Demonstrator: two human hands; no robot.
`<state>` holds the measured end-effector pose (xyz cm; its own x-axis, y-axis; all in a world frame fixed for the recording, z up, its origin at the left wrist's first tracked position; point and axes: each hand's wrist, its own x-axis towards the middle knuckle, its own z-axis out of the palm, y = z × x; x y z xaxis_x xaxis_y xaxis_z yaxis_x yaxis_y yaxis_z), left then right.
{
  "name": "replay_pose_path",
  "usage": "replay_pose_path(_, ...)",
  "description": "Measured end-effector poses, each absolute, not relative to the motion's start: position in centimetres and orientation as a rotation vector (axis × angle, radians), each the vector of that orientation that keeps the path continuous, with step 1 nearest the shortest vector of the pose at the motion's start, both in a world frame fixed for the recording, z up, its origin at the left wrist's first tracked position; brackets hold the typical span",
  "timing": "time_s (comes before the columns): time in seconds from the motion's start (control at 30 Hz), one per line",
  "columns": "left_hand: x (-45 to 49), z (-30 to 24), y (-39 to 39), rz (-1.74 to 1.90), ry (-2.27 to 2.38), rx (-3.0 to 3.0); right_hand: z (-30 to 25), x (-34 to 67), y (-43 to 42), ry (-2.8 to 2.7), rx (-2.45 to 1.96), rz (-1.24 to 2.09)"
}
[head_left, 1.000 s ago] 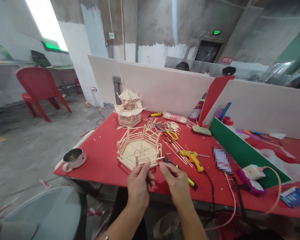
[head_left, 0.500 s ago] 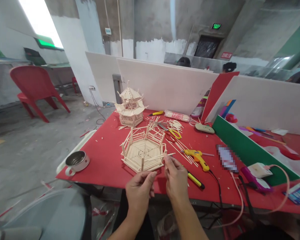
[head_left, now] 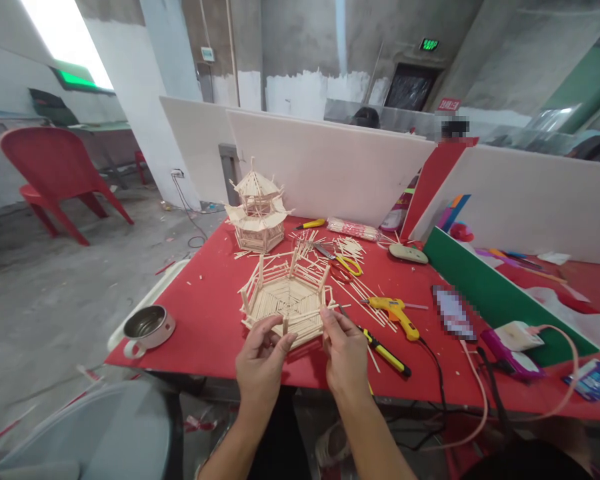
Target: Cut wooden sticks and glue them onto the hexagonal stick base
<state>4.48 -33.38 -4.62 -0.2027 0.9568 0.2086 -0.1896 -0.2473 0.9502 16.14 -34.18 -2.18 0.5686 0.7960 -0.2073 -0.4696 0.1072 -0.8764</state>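
Head view: red tabletop (head_left: pixel 205 327), patchy wall (head_left: pixel 305 57); left hand (head_left: pixel 261 360), right hand (head_left: pixel 347 353) at stick frame (head_left: pixel 270 298), each grip unclear

Reached closer to stick frame (head_left: pixel 286 300).
Raised left hand (head_left: pixel 260 360) to front post (head_left: pixel 285 325), right hand (head_left: pixel 347 353) to right side.

A red plastic chair (head_left: pixel 50 155) stands over there on the grey floor (head_left: pixel 125 273), well apart from the table (head_left: pixel 193 320). A white mug (head_left: pixel 160 335) sits near the table's corner, a green board (head_left: pixel 503 297) stands on edge, and a green sign (head_left: pixel 429 45) glows above a dark doorway (head_left: pixel 411 87).
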Motion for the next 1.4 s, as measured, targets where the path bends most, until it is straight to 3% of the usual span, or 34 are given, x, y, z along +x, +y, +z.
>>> replay_pose_path(1.4,4.4,-6.0,-32.9,1.569,1.140,1.059,-1.8,16.1,-33.7,-0.362,-1.115,1.019)
